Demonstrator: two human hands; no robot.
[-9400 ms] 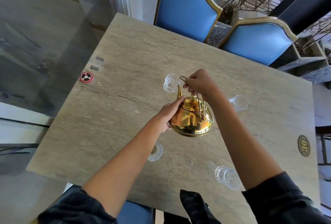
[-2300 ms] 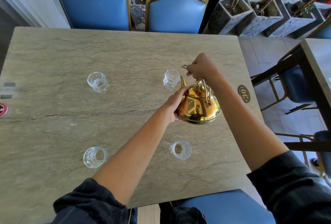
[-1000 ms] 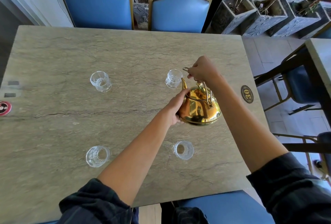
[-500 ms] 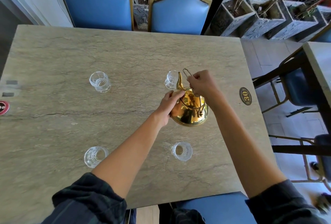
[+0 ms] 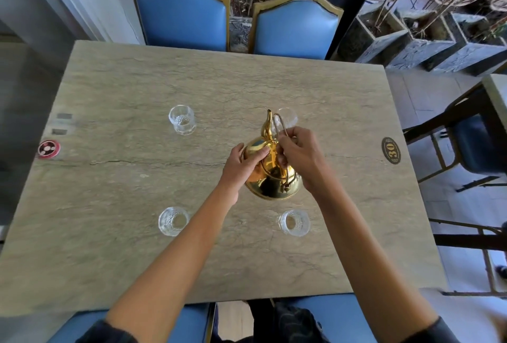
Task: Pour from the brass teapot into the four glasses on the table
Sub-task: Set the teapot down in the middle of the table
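The brass teapot (image 5: 270, 178) hangs over the middle of the stone table (image 5: 123, 81), its spout pointing away from me. My right hand (image 5: 300, 156) grips its wire handle. My left hand (image 5: 242, 165) presses on the pot's left side near the lid. Four clear glasses stand upright around it: far left glass (image 5: 181, 119), far right glass (image 5: 288, 117) partly hidden behind the spout and handle, near left glass (image 5: 172, 220), near right glass (image 5: 294, 222). I cannot tell what is in them.
Two blue chairs (image 5: 182, 10) stand at the far edge. A brass number plate (image 5: 390, 150) sits near the table's right edge, a red round sticker (image 5: 48, 148) at the left edge. Another table and chair (image 5: 477, 145) stand to the right.
The teapot has come back from the far right glass toward me and tipped more level. My view has shifted, so the table sits more centred.
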